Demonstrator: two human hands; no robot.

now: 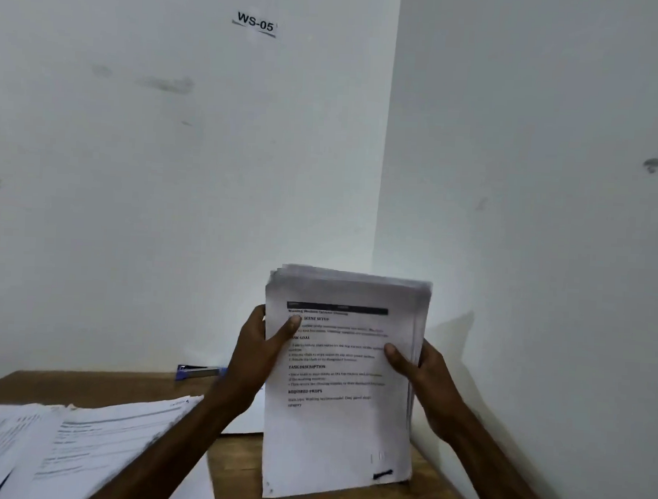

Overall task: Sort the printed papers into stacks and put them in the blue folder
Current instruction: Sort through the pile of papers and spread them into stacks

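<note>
Printed papers (340, 402), a thick stack, stand upright over the worktop (95, 387); my left grip (255, 354) and right grip (429, 384) each pinch a side edge. Loose sheets (81, 438) lie left of them.

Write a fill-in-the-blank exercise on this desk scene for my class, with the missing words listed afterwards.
1. The label on the wall reads ____.
2. The left hand and the right hand grip the stack of printed papers, whose top sheet's first heading reads SCENE ____.
3. The stapler by the wall is ____ in colour.
4. Loose papers lie on the table to the ____ of the held stack.

Missing words: WS-05; SETUP; blue; left.
</note>
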